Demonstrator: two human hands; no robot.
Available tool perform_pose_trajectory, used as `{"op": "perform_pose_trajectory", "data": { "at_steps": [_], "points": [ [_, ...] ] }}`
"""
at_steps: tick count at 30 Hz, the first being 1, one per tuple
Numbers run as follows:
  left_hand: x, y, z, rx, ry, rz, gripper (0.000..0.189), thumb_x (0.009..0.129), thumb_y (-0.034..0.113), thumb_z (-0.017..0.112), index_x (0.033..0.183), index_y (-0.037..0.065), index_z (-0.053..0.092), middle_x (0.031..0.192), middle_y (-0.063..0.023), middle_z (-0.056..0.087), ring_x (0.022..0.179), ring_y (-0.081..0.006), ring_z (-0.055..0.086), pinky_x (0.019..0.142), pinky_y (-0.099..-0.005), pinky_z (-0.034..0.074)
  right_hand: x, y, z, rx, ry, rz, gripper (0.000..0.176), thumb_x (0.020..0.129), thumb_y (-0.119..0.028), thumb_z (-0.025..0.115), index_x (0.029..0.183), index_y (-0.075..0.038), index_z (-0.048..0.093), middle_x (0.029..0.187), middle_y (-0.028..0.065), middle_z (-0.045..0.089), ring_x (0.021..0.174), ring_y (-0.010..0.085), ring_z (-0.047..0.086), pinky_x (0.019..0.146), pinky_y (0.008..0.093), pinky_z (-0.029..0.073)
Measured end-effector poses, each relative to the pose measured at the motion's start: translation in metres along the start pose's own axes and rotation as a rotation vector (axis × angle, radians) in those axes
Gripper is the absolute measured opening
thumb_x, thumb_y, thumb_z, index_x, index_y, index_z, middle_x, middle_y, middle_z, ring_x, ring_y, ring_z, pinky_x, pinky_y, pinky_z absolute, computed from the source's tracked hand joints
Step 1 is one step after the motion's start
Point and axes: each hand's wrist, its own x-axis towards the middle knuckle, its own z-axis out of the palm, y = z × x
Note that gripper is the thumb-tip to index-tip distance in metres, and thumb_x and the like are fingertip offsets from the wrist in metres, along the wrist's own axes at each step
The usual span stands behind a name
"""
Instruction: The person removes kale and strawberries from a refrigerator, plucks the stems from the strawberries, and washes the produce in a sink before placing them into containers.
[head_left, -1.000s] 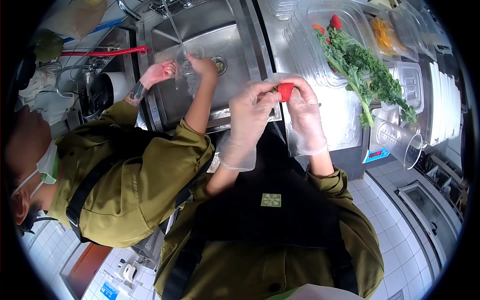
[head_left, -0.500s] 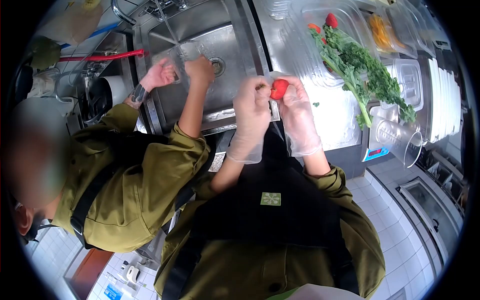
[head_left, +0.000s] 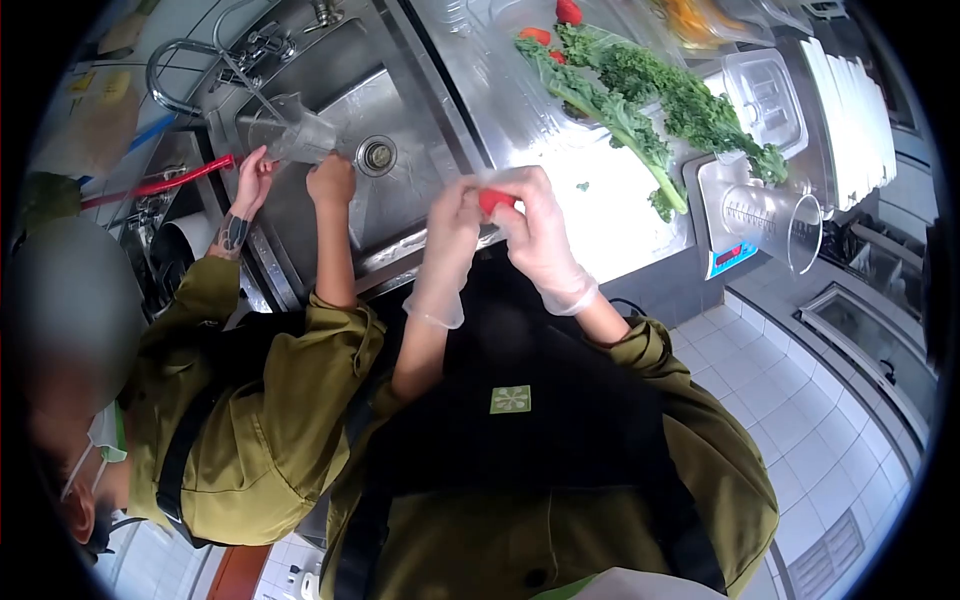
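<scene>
A red strawberry (head_left: 495, 201) is held between my two gloved hands, in front of the sink's near right corner. My right hand (head_left: 540, 225) wears a clear plastic glove and curls its fingers round the fruit from the right. On the other side my left hand (head_left: 452, 235), gloved too, has its fingertips closed against the strawberry. Its green top is hidden by the fingers. Beyond my right hand, long kale leaves (head_left: 665, 105) lie across a clear plastic container, with more strawberries (head_left: 569, 12) at its far side.
At my left a co-worker holds a clear measuring jug (head_left: 292, 130) over the steel sink (head_left: 400, 205). A digital scale (head_left: 732, 258) bears a clear measuring cup (head_left: 775, 225) lying on its side. Near it are a clear lid (head_left: 765, 100) and a stack of white trays (head_left: 850, 120).
My hands have come closer together around the strawberry, and the green bit at my left fingertips no longer shows. The view has shifted. The co-worker's hands have moved at the jug.
</scene>
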Motion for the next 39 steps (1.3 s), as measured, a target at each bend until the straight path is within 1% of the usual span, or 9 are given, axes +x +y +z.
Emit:
{"op": "perform_pose_trajectory", "data": {
  "at_steps": [2,4,6,10,12,18,24,27,39],
  "points": [
    [0.013,-0.057,0.000,-0.022,-0.074,0.071,0.015,0.082,0.004,0.048,0.093,0.002,0.056,0.085,-0.0064,0.061,0.076,-0.0182,0.058,0.064,-0.0295,0.046,-0.008,-0.008,-0.015,0.061,-0.117,-0.028,0.017,0.081,0.003,0.050,0.097,-0.003,0.051,0.098,0.0097,0.053,0.088,0.0214,0.053,0.081,0.0322,0.043],
    [0.017,-0.080,0.008,0.569,-0.152,0.414,0.014,0.080,0.011,0.054,0.093,0.008,0.056,0.084,-0.0095,0.063,0.074,-0.0240,0.061,0.064,-0.0333,0.047,-0.013,-0.026,-0.033,0.238,-0.162,0.056,0.015,0.082,-0.001,0.051,0.096,-0.003,0.051,0.099,0.0099,0.054,0.089,0.0210,0.054,0.083,0.0324,0.042],
    [0.017,-0.082,0.030,0.646,-0.200,0.359,0.013,0.080,0.015,0.054,0.092,0.010,0.055,0.080,-0.0085,0.060,0.073,-0.0240,0.060,0.063,-0.0333,0.047,-0.010,-0.059,-0.053,0.535,-0.142,0.258,0.014,0.084,-0.008,0.053,0.097,-0.002,0.050,0.097,0.0103,0.055,0.088,0.0201,0.055,0.084,0.0319,0.042],
    [0.022,-0.068,0.068,1.005,-0.278,0.311,0.012,0.081,0.020,0.054,0.091,0.014,0.055,0.081,-0.0091,0.059,0.073,-0.0267,0.060,0.066,-0.0374,0.047,0.000,-0.111,-0.098,0.994,0.074,0.544,0.042,0.082,-0.037,0.061,0.101,-0.002,0.047,0.086,0.0143,0.055,0.061,0.0185,0.055,0.057,0.0265,0.047],
    [0.029,-0.077,0.071,1.027,-0.274,0.438,0.011,0.080,0.019,0.053,0.087,0.014,0.060,0.090,-0.0076,0.060,0.082,-0.0281,0.058,0.070,-0.0401,0.047,0.019,-0.137,-0.115,0.870,0.084,0.427,0.041,0.082,-0.037,0.059,0.099,-0.001,0.048,0.085,0.0146,0.054,0.052,0.0173,0.052,0.046,0.0252,0.043],
    [0.020,-0.061,0.071,1.113,-0.144,0.649,0.011,0.077,0.017,0.059,0.074,0.007,0.063,0.094,-0.0057,0.057,0.093,-0.0264,0.053,0.075,-0.0370,0.048,0.142,-0.122,-0.146,-0.381,-0.257,-0.263,0.022,0.088,-0.019,0.052,0.099,-0.001,0.058,0.083,0.0123,0.061,0.063,0.0185,0.059,0.061,0.0292,0.048],
    [0.012,-0.049,0.078,0.954,-0.128,0.693,0.010,0.078,0.016,0.057,0.080,0.006,0.061,0.087,-0.0068,0.056,0.085,-0.0261,0.056,0.074,-0.0368,0.047,0.206,-0.024,-0.101,-1.198,-0.872,0.121,0.033,0.085,-0.033,0.055,0.101,-0.006,0.064,0.091,0.0173,0.063,0.084,0.0319,0.061,0.077,0.0380,0.048],
    [0.014,-0.050,0.074,0.922,-0.142,0.690,0.015,0.080,0.019,0.057,0.078,0.005,0.061,0.087,-0.0073,0.057,0.082,-0.0257,0.057,0.074,-0.0365,0.047,0.218,-0.030,-0.087,-1.381,-0.580,0.233,0.025,0.083,-0.023,0.055,0.098,-0.006,0.066,0.097,0.0148,0.064,0.090,0.0289,0.063,0.078,0.0359,0.050],
    [-0.017,0.012,0.056,0.765,-0.137,0.616,0.008,0.081,0.017,0.057,0.078,0.010,0.060,0.085,-0.0030,0.060,0.076,-0.0233,0.061,0.065,-0.0341,0.049,0.198,-0.074,-0.117,-1.230,-0.508,0.076,0.021,0.080,-0.015,0.059,0.096,-0.002,0.065,0.092,0.0170,0.064,0.082,0.0277,0.064,0.072,0.0340,0.051]
  ]
}}
